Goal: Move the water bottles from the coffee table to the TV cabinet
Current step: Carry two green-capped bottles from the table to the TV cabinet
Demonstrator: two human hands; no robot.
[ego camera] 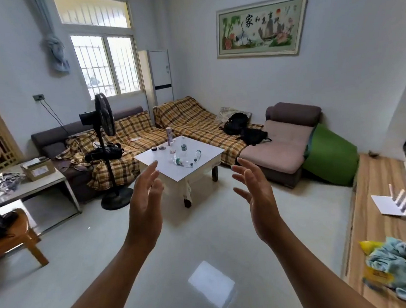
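Head view: two water bottles [184, 163] lying flat, one bottle [183, 146] upright.

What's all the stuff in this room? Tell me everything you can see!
coffee table: 1, white, middle of the floor
water bottles: 3 or so, clear; one upright, two lying down, on the coffee table
tall cup: 1, pinkish, far edge of the coffee table
standing fan: 1, black, left of the coffee table
sofa: 1, brown with plaid covers, along two walls
backpacks: 2, black, on the sofa
TV cabinet: 1, wood, right side
cloth pile: 1, blue and yellow, on the TV cabinet
framed picture: 1, green, on the wall
cardboard box: 1, brown, on the left side table
left hand: open, empty
right hand: open, empty
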